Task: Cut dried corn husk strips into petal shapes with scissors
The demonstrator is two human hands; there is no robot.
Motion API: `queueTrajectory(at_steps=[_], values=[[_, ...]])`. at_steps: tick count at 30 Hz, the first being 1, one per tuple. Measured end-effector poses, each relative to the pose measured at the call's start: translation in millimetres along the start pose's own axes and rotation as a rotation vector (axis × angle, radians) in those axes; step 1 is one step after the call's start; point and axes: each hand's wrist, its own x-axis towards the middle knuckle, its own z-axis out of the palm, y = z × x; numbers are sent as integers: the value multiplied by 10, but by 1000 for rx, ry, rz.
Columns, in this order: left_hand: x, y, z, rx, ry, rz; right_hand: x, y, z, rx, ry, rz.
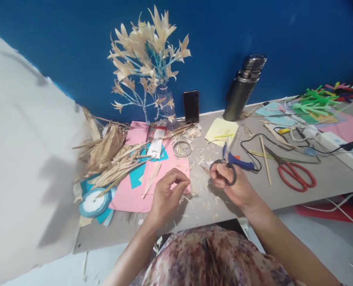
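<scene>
On the table [87, 238], husks [105, 151] lie at the left, with a ribbon spool [94, 201] before them; paper sheets [128, 194] lie to their right, a tape roll [190, 149] near the sheets' far right corner; behind, from left to right by the wall [212, 39], stand a vase [166, 103] of flowers [146, 39], a phone [191, 106] and a flask [243, 91]; scissors [235, 174] are in the right hand [236, 184], beside a glue gun [240, 162]; farther right lie a stick [265, 159], second scissors [280, 161] and a power strip [343, 147].
</scene>
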Motion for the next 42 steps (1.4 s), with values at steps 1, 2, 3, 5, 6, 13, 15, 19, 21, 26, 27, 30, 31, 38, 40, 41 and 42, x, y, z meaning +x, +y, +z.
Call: queueTrajectory(at_steps=[1,2,3,5,6,13,15,19,21,26,27,30,31,38,40,41,42], values=[[1,-15,-5,62,-3,95,-9,13,1,16,-58,66],[0,-32,-7,113,-14,184,-20,32,15,32,-109,125],[-4,-51,-9,150,-29,261,-32,53,39,46,-153,172],[-20,-87,-13,199,-55,367,-52,97,93,48,-203,216],[-32,-101,-18,214,-63,400,-59,117,117,36,-200,213],[-138,-109,-50,34,112,157,-109,182,190,-241,12,0],[-177,-107,-41,-159,83,-89,-145,175,233,-346,64,-105],[-247,-99,21,-407,-13,-306,-210,176,342,-550,95,-187],[-256,-78,54,-380,28,-325,-224,189,376,-618,66,-193],[-223,-7,96,-301,90,-365,-218,201,364,-669,43,-211],[-219,1,105,-302,87,-366,-216,197,351,-670,42,-216],[-218,6,139,-341,45,-384,-222,186,311,-642,28,-199],[-219,4,152,-365,21,-397,-228,185,299,-618,23,-181],[-258,-72,245,-857,-302,-568,-276,196,153,-247,-234,51],[-296,-120,280,-983,-357,-563,-286,193,94,-195,-271,93],[-317,-148,298,-1029,-380,-553,-290,188,73,-191,-268,98],[-339,-175,313,-1073,-407,-544,-295,182,59,-193,-262,96]])
